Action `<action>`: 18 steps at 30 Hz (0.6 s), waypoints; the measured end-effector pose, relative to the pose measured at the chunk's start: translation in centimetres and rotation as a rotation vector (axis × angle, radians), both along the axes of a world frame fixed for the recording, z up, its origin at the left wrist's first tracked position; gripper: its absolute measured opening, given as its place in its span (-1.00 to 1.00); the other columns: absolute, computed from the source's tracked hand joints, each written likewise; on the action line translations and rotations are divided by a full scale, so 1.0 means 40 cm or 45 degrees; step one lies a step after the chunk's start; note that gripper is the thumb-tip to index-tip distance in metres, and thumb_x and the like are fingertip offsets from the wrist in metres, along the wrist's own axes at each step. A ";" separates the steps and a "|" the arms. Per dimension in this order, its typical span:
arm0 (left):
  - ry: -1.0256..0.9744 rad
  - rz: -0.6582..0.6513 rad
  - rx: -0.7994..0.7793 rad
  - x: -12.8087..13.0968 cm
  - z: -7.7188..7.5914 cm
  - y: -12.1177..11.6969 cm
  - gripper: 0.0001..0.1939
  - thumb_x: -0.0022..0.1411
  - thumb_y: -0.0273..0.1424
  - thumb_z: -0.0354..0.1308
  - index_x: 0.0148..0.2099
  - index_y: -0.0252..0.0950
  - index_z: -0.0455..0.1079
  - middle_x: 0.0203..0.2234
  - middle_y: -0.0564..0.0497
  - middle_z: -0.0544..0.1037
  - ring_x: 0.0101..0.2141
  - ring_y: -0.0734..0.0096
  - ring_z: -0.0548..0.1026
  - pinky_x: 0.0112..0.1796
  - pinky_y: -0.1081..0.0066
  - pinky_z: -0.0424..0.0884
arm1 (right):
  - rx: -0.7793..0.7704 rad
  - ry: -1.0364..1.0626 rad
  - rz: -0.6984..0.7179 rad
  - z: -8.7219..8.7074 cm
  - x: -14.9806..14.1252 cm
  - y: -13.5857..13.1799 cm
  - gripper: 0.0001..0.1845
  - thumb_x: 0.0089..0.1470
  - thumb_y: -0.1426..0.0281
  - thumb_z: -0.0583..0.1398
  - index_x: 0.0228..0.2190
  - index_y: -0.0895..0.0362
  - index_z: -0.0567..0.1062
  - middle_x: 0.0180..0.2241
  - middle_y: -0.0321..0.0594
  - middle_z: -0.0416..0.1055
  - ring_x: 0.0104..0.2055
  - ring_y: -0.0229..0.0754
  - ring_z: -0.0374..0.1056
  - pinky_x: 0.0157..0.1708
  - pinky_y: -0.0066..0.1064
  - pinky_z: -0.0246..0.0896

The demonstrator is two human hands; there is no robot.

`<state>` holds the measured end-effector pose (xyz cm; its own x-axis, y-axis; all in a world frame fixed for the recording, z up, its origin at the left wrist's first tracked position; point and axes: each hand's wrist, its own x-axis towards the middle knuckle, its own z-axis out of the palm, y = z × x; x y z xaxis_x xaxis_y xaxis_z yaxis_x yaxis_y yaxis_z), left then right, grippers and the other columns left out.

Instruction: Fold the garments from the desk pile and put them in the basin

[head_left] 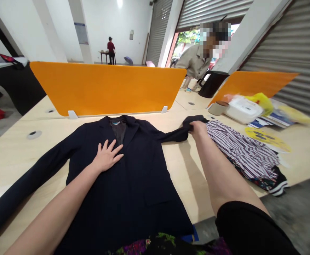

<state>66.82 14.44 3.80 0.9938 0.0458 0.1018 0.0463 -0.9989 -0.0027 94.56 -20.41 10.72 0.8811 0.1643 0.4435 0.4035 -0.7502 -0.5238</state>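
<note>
Lying front up on a pale wood surface, a dark jacket extends 1 sleeve leftward; the left hand rests flat on its chest, fingers spread, while the right hand, well apart, clamps the other sleeve near its end, just beside a striped garment atop other clothing.

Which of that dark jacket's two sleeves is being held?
The sleeve on the picture's right, gripped near its end by the right hand; the other sleeve stretches toward the lower left, no hand on it.
</note>
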 end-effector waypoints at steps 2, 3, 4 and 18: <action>0.007 0.004 -0.013 0.001 -0.003 -0.006 -0.44 0.35 -0.02 -0.13 0.34 0.03 0.10 0.35 -0.08 0.07 0.30 -0.29 -0.02 0.15 -0.31 -0.03 | 0.352 -0.003 0.119 0.054 -0.007 0.031 -0.37 0.27 0.04 -0.15 -0.09 0.21 0.49 -0.34 0.08 0.48 -0.33 -0.04 0.41 -0.38 -0.20 0.33; -0.001 0.005 -0.018 0.001 -0.004 -0.007 -0.44 0.35 -0.02 -0.13 0.34 0.03 0.09 0.35 -0.08 0.07 0.30 -0.28 -0.03 0.16 -0.30 -0.04 | 0.501 -0.028 0.195 0.078 -0.019 0.061 -0.40 0.28 0.08 -0.15 -0.04 0.20 0.45 -0.26 0.07 0.48 -0.27 -0.06 0.41 -0.31 -0.22 0.34; -0.008 0.006 -0.020 0.000 -0.004 -0.008 -0.44 0.35 -0.02 -0.13 0.34 0.03 0.09 0.35 -0.08 0.07 0.30 -0.27 -0.03 0.16 -0.30 -0.04 | 0.584 -0.075 0.296 0.097 -0.039 0.102 -0.45 0.29 0.13 -0.13 0.00 0.20 0.42 -0.19 0.04 0.47 -0.20 -0.08 0.41 -0.22 -0.23 0.34; -0.082 -0.018 0.065 -0.022 0.002 -0.015 -0.39 0.37 0.00 -0.24 0.31 -0.16 0.19 0.11 -0.17 0.39 0.11 -0.09 0.29 0.14 -0.16 0.10 | -0.569 0.104 1.092 -0.112 -0.298 0.474 -0.45 0.28 0.06 -0.01 0.23 -0.08 0.23 0.34 -0.19 0.01 0.38 0.08 -0.17 0.26 0.26 -0.38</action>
